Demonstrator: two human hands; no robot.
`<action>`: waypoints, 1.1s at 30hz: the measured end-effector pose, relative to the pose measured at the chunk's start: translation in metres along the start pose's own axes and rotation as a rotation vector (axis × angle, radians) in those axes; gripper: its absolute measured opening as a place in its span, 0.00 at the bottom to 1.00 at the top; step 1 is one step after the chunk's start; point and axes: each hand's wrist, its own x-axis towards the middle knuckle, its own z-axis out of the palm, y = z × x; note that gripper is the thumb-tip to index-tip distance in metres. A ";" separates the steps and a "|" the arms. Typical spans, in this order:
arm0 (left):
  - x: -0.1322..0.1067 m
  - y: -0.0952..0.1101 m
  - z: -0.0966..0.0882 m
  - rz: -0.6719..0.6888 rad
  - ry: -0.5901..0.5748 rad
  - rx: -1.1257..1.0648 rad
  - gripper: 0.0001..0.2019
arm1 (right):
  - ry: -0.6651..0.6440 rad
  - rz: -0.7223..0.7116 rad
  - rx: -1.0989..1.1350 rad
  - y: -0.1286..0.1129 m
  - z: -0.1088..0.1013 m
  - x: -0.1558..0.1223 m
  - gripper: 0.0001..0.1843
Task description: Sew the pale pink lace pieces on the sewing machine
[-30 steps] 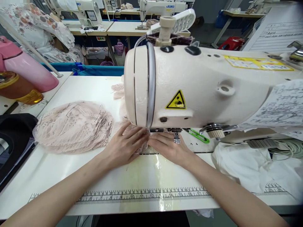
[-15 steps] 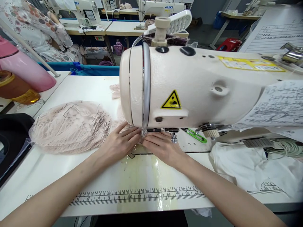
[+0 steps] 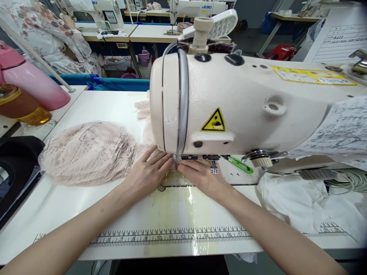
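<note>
Both of my hands rest on a small piece of pale pink lace [image 3: 172,176] under the head of a cream sewing machine [image 3: 243,103]. My left hand [image 3: 147,173] lies flat with its fingers stretched toward the needle area. Beside it, my right hand [image 3: 202,176] also presses the lace down flat, its fingertips meeting the left ones. The machine head hides the needle and the far end of the lace. The presser foot [image 3: 212,167] shows just right of my right hand.
A heap of pink lace pieces [image 3: 87,152] lies left of the machine. Green snips [image 3: 239,165] lie under the machine arm, white cloth [image 3: 304,202] at right. A printed ruler [image 3: 172,236] runs along the table's front edge. A pink bottle [image 3: 31,82] stands far left.
The lace piece has fed farther under the machine head, so less of it shows by my fingers. My hands have stayed at the needle area.
</note>
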 end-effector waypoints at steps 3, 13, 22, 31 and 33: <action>0.001 0.003 -0.002 -0.007 -0.027 0.001 0.16 | 0.052 0.015 -0.132 -0.001 0.000 -0.001 0.11; 0.003 0.006 -0.003 -0.016 -0.027 0.040 0.17 | -0.088 0.143 -0.104 0.004 0.009 -0.010 0.17; 0.004 0.008 -0.004 -0.027 -0.051 0.047 0.17 | -0.208 0.483 0.311 0.006 0.010 -0.010 0.19; 0.004 0.008 -0.002 0.021 0.017 0.056 0.15 | -0.177 0.446 0.194 0.011 0.012 -0.006 0.18; 0.004 0.007 -0.001 0.050 0.051 0.055 0.14 | -0.138 0.368 0.112 0.010 0.010 -0.010 0.18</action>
